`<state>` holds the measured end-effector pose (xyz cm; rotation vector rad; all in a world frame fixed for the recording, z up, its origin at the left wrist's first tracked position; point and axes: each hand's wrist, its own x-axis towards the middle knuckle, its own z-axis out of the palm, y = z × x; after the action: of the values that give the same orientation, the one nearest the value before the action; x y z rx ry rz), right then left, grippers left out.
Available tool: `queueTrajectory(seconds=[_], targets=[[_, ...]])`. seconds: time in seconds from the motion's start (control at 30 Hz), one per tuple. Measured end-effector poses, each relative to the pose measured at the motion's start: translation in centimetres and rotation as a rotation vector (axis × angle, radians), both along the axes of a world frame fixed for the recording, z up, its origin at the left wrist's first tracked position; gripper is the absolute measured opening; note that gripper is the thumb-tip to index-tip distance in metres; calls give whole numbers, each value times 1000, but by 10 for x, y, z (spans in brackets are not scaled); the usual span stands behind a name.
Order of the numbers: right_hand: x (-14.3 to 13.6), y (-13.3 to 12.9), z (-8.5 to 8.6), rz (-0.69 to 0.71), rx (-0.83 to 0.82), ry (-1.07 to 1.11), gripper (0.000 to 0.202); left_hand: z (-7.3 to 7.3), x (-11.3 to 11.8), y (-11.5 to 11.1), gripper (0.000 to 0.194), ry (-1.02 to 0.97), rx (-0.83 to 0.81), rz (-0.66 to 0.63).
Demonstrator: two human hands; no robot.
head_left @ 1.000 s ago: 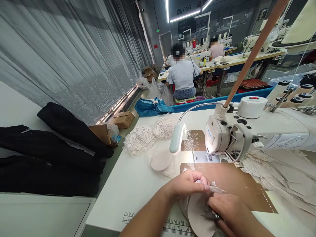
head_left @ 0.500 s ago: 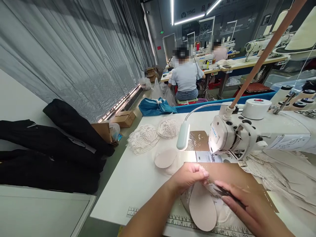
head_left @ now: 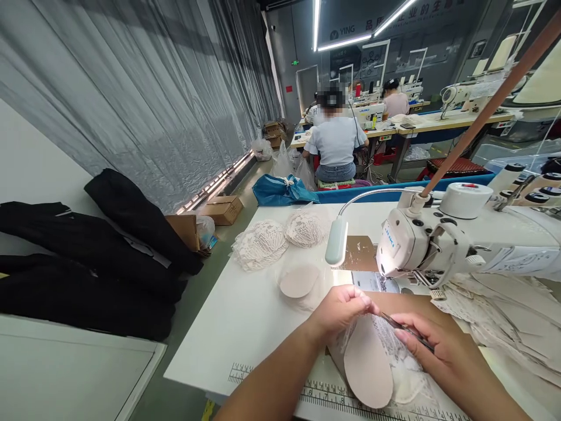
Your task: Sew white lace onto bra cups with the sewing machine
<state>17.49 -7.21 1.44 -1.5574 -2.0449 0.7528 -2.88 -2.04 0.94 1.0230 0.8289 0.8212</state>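
Observation:
Over the front of the sewing table, my left hand (head_left: 346, 310) is closed, pinching the upper edge of a lace bra cup piece (head_left: 388, 345). A smooth beige, teardrop-shaped pad (head_left: 368, 368) hangs below my fingers, with the white lace to its right. My right hand (head_left: 432, 342) grips slim dark thread snips (head_left: 407, 328), their tip close to my left fingertips. Whether the blades touch a thread is too small to tell. Another beige pad (head_left: 299, 282) with sheer edging lies to the left of my hands.
A white sewing machine (head_left: 412, 240) with a lamp (head_left: 336, 241) stands just beyond my hands. Two lace cups (head_left: 260, 244) lie at back left. Flat beige pieces (head_left: 512, 316) are piled at right. A printed ruler (head_left: 324, 394) runs along the front edge. A co-worker (head_left: 335, 143) sits ahead.
The view has shifted slightly, so things sit a little further right. The snips' tip has come up to my left fingertips, and the lace beside the pad is spread more into view.

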Motion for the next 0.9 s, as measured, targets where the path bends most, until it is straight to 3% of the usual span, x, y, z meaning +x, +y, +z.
queueTrajectory(seconds=[0.13, 0.3, 0.43, 0.6, 0.73, 0.83, 0.9], targets=[[-3, 6, 2, 54, -57, -14, 37, -2, 2, 0, 35, -48, -47, 37], [-17, 16, 2, 56, -94, -39, 37, -4, -1, 1, 32, -27, 18, 20], [-16, 22, -2, 20, 38, -75, 33, -2, -4, 2, 30, -36, 36, 6], [27, 36, -33, -141, 290, -502, 39, 13, -16, 8, 44, 125, -71, -1], [51, 42, -46, -64, 454, -523, 38, 23, -30, 13, 54, 303, -83, -82], [44, 38, -31, 130, 536, -438, 32, 23, -36, 11, 62, 473, -28, -192], [33, 34, -16, 290, 446, -374, 26, 21, -35, 8, 68, 604, 52, -266]])
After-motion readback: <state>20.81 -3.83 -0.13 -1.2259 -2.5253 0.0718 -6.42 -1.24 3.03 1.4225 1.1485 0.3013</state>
